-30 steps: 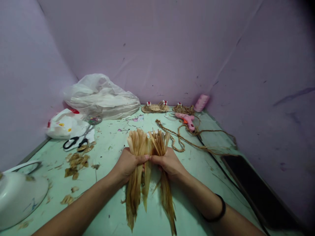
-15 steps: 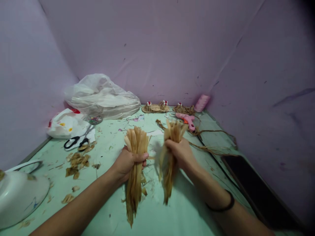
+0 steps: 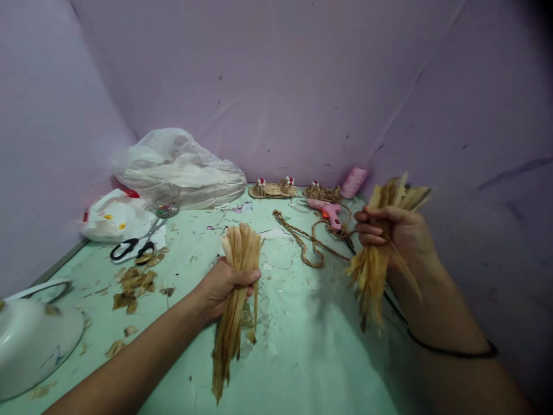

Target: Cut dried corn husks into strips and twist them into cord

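- One left hand (image 3: 231, 283) presses thumb and fingers together around one bundle of dry tan strips (image 3: 234, 308), over the near middle of the worktop (image 3: 302, 374); the strips fan out above the grip and taper below it.
- One right hand (image 3: 397, 230), with one black band (image 3: 453, 350) about its wrist, has its fingers folded round a second bundle (image 3: 372, 268), raised at the right side; this bundle is tilted, and one strip sticks out towards the wrist.
- One white rounded object (image 3: 38, 351) at the left, cut off by the view's edge.
- One loose cluster of brown scraps (image 3: 133, 281), too many to count, with a few more lying apart.
- One pair of scissors (image 3: 152, 233) with two black handle loops.
- One black cable (image 3: 395, 307), partly hidden by the right arm.
- One winding braided cord (image 3: 294, 229).
- One white packet (image 3: 114, 216); one small container of coloured bits (image 3: 166, 208) beside it.
- One pink glue gun (image 3: 330, 213).
- One large translucent bag (image 3: 181, 176).
- Two woven pieces (image 3: 272, 190) near the back wall (image 3: 276, 86), bearing three red-and-white ornaments (image 3: 290, 181) in all.
- One pink spool (image 3: 354, 181), leaning.
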`<state>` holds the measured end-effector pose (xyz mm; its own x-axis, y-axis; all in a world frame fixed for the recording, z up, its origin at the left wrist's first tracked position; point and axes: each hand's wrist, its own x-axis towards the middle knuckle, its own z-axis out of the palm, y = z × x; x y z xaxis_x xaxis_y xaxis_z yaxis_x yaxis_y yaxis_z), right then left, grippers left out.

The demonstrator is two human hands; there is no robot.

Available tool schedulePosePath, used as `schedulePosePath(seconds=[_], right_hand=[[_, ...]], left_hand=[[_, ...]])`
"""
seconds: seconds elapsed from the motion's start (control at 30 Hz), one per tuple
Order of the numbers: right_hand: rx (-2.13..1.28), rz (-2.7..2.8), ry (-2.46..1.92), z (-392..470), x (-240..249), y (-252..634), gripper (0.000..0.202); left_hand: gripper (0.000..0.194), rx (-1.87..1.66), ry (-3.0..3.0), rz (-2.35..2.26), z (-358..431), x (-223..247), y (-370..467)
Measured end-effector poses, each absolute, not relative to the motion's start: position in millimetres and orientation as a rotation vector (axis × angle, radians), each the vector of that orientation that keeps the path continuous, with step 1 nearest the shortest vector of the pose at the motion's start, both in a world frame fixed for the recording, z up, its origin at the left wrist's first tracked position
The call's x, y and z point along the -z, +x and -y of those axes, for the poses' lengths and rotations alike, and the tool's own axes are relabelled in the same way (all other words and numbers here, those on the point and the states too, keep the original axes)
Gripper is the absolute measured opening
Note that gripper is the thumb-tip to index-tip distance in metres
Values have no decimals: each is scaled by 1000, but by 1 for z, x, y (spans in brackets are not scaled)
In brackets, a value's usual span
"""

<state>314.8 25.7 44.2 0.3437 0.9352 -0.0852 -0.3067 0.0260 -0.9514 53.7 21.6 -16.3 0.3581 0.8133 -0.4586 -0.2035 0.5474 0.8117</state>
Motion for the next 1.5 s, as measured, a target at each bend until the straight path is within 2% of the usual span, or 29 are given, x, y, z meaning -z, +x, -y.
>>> schedulePosePath(seconds=[0.13, 0.23, 0.5, 0.67, 0.9, 1.13, 1.37, 1.5], right_hand=[[-1568, 705, -1236, -16, -21, 255, 17], [-1724, 799, -1285, -8, 2, 211, 23], [-1690, 538, -1100, -10, 10, 213, 8], [-1720, 427, -1112, -12, 14, 210, 13], [-1746, 802, -1094, -5, 26, 203, 20], [-1670, 585, -1240, -11, 22, 206, 10], [-1730, 498, -1201, -15, 22, 209, 10], [-1841, 371, -1115, -15, 16, 211, 18]], left_hand=[[27, -721, 785, -935, -21, 20, 54], [30, -721, 789, -915, -20, 21, 54], [21, -687, 719, -951, -22, 17, 55], [19, -712, 665, -967, -24, 18, 56], [24, -650, 749, -905, -15, 22, 58], [5, -797, 584, -1069, -22, 19, 62], [13, -811, 661, -1037, -22, 18, 60], [15, -799, 624, -1047, -23, 19, 60]])
